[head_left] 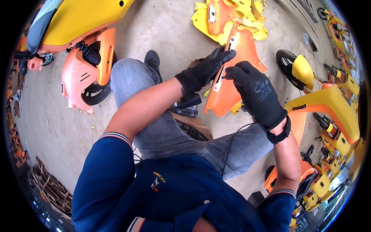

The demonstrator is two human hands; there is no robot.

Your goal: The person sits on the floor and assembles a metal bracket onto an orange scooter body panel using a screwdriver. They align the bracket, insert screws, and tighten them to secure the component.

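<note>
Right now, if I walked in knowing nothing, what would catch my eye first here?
Probably the orange plastic panel at centre, gripped by the left hand in a black glove while the gloved right hand works at its edge. Next, the heap of yellow panels on the concrete floor ahead, and the yellow-and-orange scooter at upper left.

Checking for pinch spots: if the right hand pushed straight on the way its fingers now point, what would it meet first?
Most likely the orange panel: the right hand points left at its edge, fingertips already on it. The left hand grips beyond; depth is unclear.
</note>
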